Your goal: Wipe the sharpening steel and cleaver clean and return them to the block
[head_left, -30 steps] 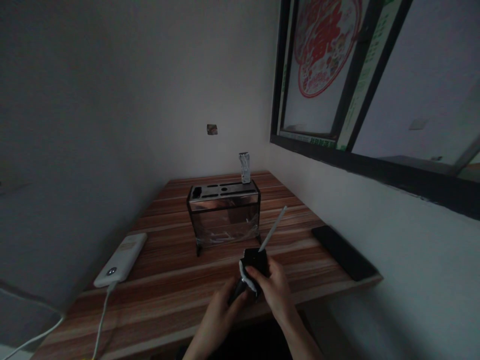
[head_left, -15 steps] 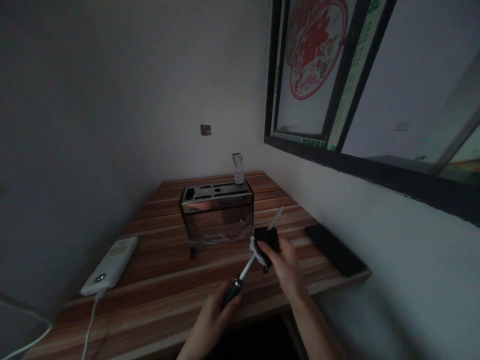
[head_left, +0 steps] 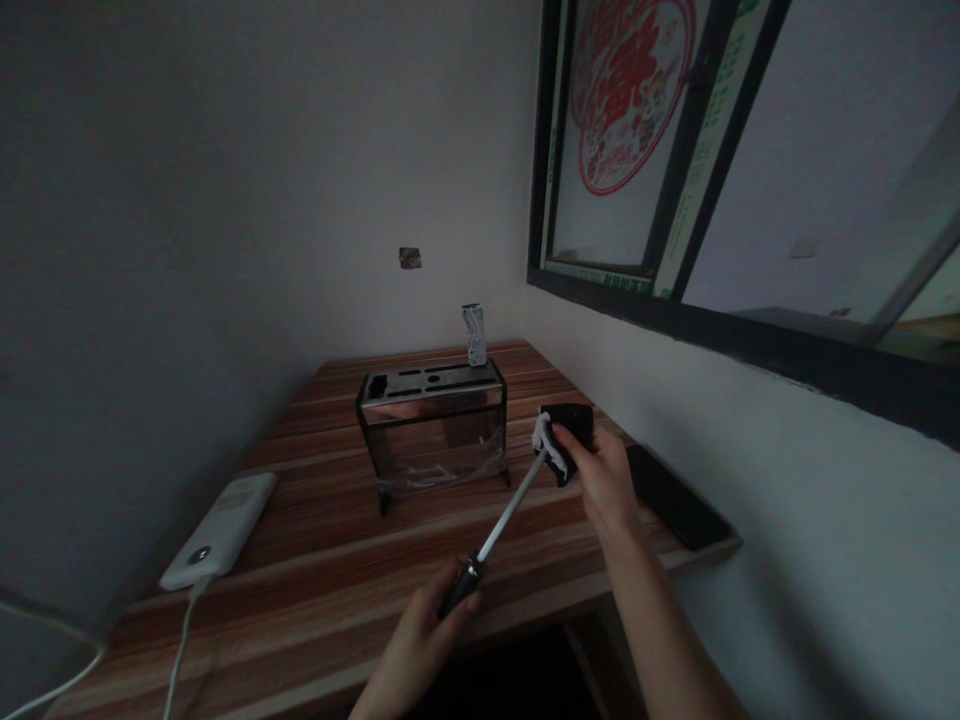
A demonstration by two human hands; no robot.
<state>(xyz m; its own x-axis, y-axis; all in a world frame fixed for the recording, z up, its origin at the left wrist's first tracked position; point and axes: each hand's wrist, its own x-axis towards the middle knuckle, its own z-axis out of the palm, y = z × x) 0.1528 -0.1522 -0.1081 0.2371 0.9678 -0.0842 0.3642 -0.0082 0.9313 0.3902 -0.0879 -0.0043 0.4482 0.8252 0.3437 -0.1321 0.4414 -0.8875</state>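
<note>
My left hand (head_left: 420,635), at the near edge of the table, is closed round the black handle of a honing steel (head_left: 514,508). The rod points up and to the right, away from me. My right hand (head_left: 604,470) grips a black cloth (head_left: 574,425) with a white side, wrapped at the far end of the rod. The cloth hides the rod's tip. Behind and left of the cloth stands a knife block (head_left: 435,430) with clear sides, a slotted metallic top and black legs.
A white power bank (head_left: 225,530) with a cable lies on the wood-grain table (head_left: 322,560) at left. A black flat slab (head_left: 682,500), perhaps a phone, lies at the right edge. A small grey-white box (head_left: 474,335) stands behind the block. A framed window (head_left: 637,285) fills the right wall.
My right hand and the cloth have slid up and to the right along the rod towards its far end, baring more of the rod. The left hand has hardly moved.
</note>
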